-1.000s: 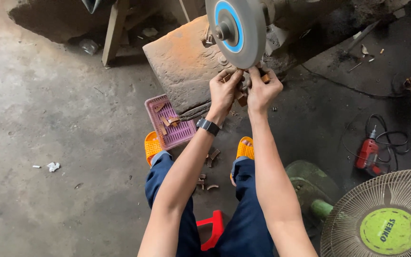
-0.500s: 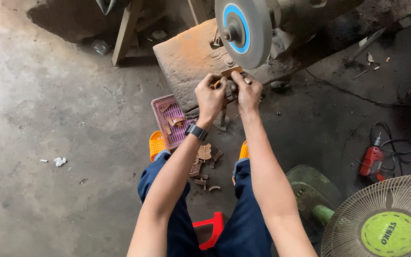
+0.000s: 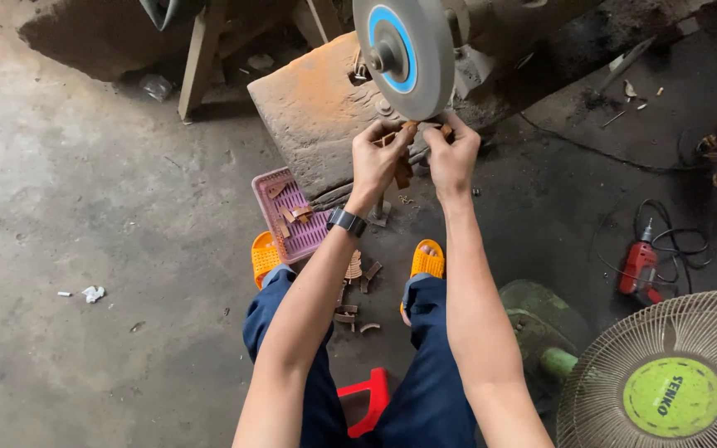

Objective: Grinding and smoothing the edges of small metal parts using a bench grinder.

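My left hand (image 3: 379, 158) and my right hand (image 3: 451, 156) together grip a small brown wooden piece (image 3: 405, 166) and press its top end against the lower rim of a grey grinding wheel (image 3: 404, 56) with a blue ring. A black watch (image 3: 347, 221) sits on my left wrist. The wheel stands above a rusty orange block (image 3: 313, 108). Most of the wooden piece is hidden by my fingers.
A pink plastic basket (image 3: 292, 217) with several wooden pieces lies by my left foot; more pieces (image 3: 357, 290) are scattered on the floor between my orange sandals. A red stool (image 3: 365, 400) is under me. A fan (image 3: 665, 382) and a red drill (image 3: 641, 265) lie at right.
Both hands dipped lower half a second ago and have come back up to the wheel's rim with the wooden piece. The camera has moved closer.
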